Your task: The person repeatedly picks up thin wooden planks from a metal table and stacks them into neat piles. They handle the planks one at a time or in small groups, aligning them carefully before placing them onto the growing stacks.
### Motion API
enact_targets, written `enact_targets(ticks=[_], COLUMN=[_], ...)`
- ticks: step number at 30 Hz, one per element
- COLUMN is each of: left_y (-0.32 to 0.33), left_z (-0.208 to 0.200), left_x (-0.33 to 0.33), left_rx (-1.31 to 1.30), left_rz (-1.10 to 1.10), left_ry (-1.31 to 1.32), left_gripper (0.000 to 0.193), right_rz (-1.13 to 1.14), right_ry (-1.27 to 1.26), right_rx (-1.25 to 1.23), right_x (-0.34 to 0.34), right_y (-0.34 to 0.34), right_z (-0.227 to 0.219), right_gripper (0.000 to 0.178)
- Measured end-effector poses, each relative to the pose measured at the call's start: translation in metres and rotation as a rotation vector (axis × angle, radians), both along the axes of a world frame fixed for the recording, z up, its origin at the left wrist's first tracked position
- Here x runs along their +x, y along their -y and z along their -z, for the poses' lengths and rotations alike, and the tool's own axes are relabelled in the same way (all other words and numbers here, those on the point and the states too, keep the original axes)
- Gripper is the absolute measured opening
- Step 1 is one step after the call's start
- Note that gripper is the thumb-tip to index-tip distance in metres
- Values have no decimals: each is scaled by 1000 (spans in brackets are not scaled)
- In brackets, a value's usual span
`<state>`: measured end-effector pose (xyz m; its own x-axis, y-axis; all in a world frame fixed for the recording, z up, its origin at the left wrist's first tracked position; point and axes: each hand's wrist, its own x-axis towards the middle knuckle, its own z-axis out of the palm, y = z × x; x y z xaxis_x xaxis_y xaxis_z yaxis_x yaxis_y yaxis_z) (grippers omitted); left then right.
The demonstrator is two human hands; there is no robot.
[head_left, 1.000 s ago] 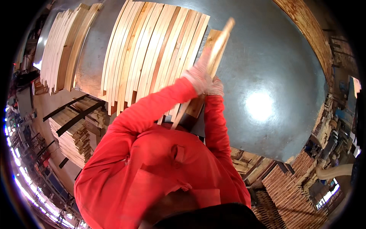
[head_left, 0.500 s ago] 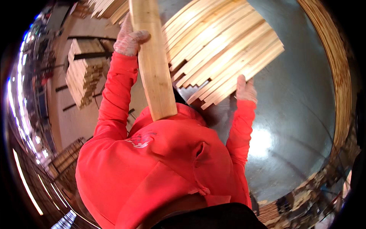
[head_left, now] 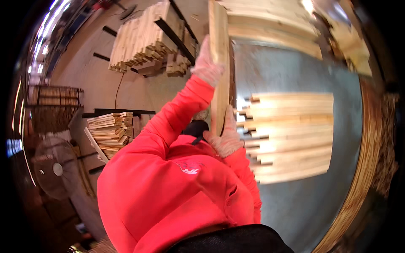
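A long pale wooden board (head_left: pixel 220 95) is upright in the picture, pointing away from my body along the left edge of the grey metal tabletop (head_left: pixel 278 63). My left hand (head_left: pixel 207 65), in a light knit glove, grips its left side partway along. At the board's near end my gloved right hand (head_left: pixel 227 138) is closed around it, thumb and fingers on either side. Right of the board, a row of wooden strips (head_left: pixel 295 137) lies side by side on the tabletop, their left ends uneven.
More boards (head_left: pixel 274 27) lie across the far end of the table. A wooden edge (head_left: pixel 358 177) runs along its right side. To the left, stacked boards (head_left: pixel 141 38) rest among black metal bars (head_left: pixel 175 39), and a smaller stack (head_left: pixel 109 131) sits nearer.
My right hand has left the row of strips and taken hold of the board's near end. My view has turned left; the strips now appear lower and farther right.
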<state>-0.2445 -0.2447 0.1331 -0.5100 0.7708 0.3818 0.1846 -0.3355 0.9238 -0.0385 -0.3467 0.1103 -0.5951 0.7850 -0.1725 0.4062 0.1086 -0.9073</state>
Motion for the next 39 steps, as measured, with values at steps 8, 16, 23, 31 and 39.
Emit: enact_targets(ticks=[8, 16, 23, 31, 39], left_y=[52, 13, 19, -62, -87], left_z=[20, 60, 230, 247, 22], left_x=[-117, -522, -742, -735, -210], left_rx=[-386, -610, -1009, -895, -386], left_rz=[-16, -716, -526, -518, 1138], left_ry=[274, 85, -362, -646, 279], left_gripper=[65, 53, 38, 42, 42], right_rz=[54, -156, -251, 143, 1444], right_ry=[108, -21, 214, 294, 278], right_rx=[3, -172, -376, -73, 571], right_x=[-195, -376, -429, -346, 18], right_y=[-53, -94, -92, -111, -55], right_z=[-1, 47, 78, 52, -5], right_gripper=[100, 71, 54, 51, 38])
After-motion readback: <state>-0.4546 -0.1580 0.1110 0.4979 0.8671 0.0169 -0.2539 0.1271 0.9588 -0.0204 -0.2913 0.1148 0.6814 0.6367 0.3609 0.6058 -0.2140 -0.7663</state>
